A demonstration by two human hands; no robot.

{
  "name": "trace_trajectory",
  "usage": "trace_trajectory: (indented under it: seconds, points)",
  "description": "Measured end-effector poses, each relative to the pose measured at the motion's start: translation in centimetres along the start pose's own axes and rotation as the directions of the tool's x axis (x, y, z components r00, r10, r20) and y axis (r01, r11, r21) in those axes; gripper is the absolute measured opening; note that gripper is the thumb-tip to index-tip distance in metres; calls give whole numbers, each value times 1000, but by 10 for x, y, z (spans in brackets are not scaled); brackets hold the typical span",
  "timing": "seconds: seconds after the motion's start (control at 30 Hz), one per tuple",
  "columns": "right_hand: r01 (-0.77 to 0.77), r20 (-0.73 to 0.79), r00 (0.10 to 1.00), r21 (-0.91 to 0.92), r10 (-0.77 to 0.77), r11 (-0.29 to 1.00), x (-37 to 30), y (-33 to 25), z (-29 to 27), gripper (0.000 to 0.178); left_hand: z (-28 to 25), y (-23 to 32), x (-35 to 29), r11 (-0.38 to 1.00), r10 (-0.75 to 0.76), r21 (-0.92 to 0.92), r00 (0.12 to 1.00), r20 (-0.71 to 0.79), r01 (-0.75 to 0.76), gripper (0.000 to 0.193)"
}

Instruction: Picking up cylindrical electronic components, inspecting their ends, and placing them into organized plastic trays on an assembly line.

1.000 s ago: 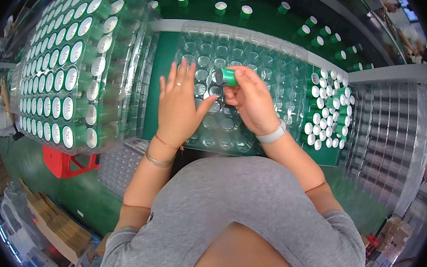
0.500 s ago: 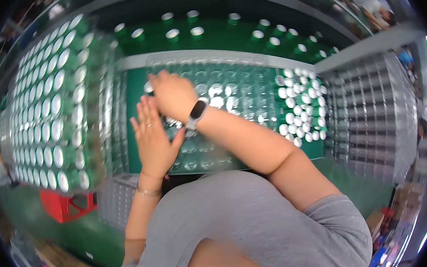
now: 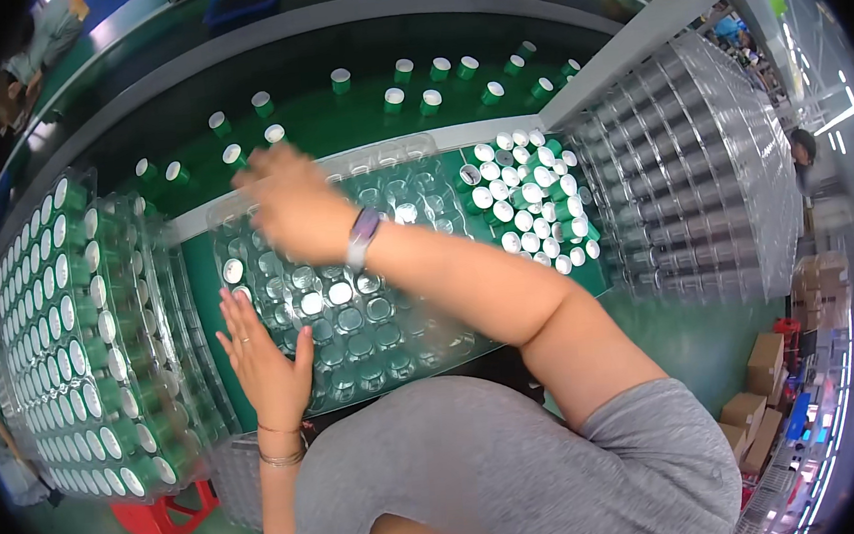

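A clear plastic tray (image 3: 351,318) with rows of round pockets lies on the green work surface in front of me. Its pockets look mostly bare. My left hand (image 3: 270,370) rests flat at the tray's left side with its fingers spread. Just beyond those fingertips stands one small green container with a white top (image 3: 233,271). Over the tray's far left part, my right hand (image 3: 292,202) reaches toward the far edge. Motion smears its fingers, so whether they hold anything cannot be seen. The nearest container past it is a white-topped green one (image 3: 274,134).
Beyond a pale rail, a dark green strip carries several spaced containers (image 3: 340,81). More containers (image 3: 533,208) cluster right of the tray. Filled trays (image 3: 66,336) are stacked at left, clear nested trays (image 3: 690,166) at right. A red stool (image 3: 161,519) stands lower left.
My hands were together by the lone container at the tray's left; now they are apart. The right hand has moved away toward the far rail. The whole view has turned and shifted.
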State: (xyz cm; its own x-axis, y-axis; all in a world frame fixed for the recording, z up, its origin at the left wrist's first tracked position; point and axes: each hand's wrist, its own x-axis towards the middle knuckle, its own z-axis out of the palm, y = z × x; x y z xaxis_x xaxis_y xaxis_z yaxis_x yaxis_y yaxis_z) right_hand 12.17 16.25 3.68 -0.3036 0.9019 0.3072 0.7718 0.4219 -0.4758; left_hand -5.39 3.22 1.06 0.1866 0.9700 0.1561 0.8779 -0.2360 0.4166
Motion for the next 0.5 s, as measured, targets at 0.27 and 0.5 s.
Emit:
trace_trajectory:
  seconds: [0.27, 0.5]
  points:
    - [-469, -145, 871, -533, 470, 704, 24, 249, -142, 59, -10, 6, 10, 1000, 7, 29, 997, 75, -9, 81]
    - [-472, 86, 827, -429, 555, 770, 18, 311, -139, 66, -10, 2, 39, 998, 52, 32, 998, -29, -51, 60]
